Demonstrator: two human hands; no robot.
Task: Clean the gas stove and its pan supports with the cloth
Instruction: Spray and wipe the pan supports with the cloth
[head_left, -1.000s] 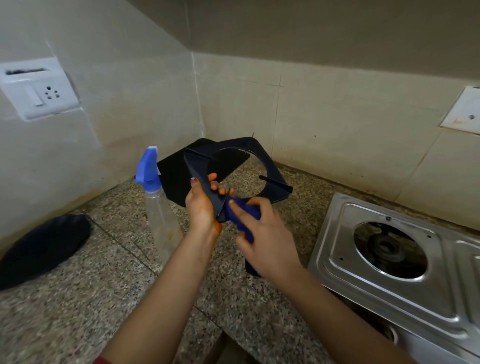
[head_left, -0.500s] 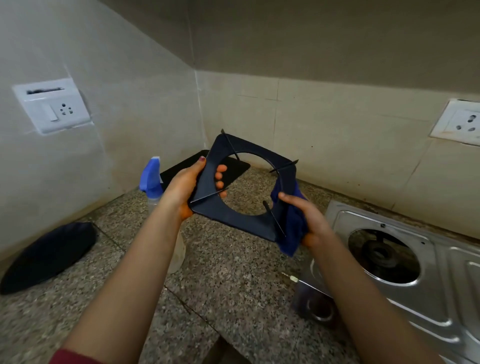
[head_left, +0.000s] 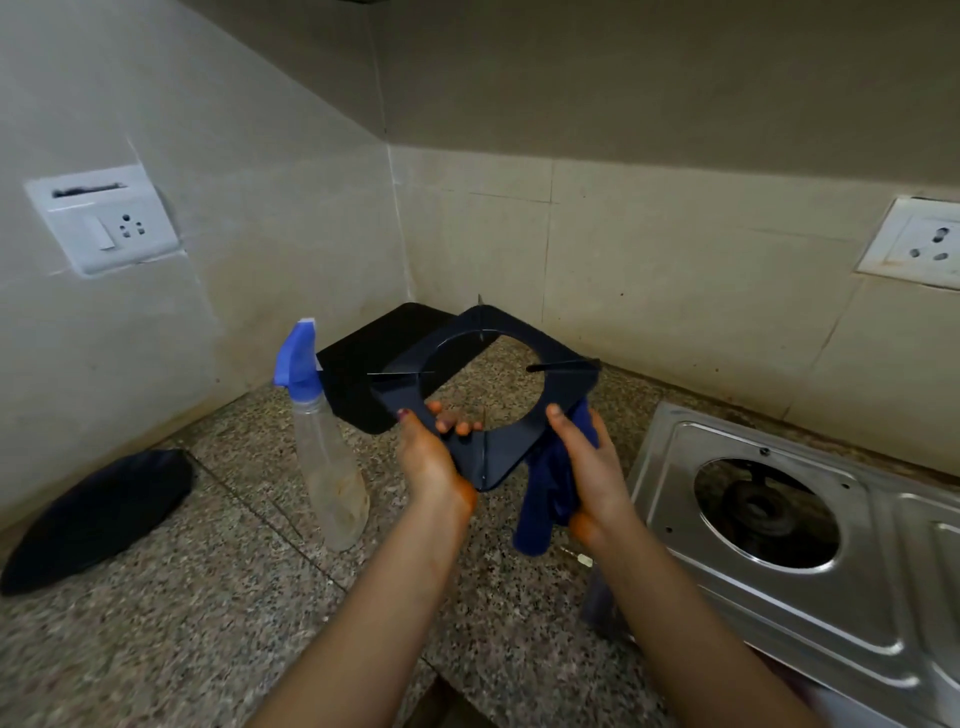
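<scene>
I hold a dark blue square pan support (head_left: 563, 387) with a round opening, nearly level above the granite counter. My left hand (head_left: 431, 457) grips its near left edge, thumb on top. My right hand (head_left: 589, 467) presses a dark blue cloth (head_left: 548, 499) against the support's near right edge; the cloth hangs down below the hand. The steel gas stove (head_left: 670, 467) sits at the right, its burner (head_left: 763, 512) bare with no support over it.
A clear spray bottle (head_left: 324, 457) with a blue nozzle stands just left of my left hand. A second dark support (head_left: 363, 379) lies in the corner behind it. A black oval object (head_left: 93, 514) lies at the far left. Wall sockets are on both walls.
The pan support has been turned and lowered from tilted upright to nearly flat. My left hand shifted to its near edge, and my right hand with the cloth moved down its right side.
</scene>
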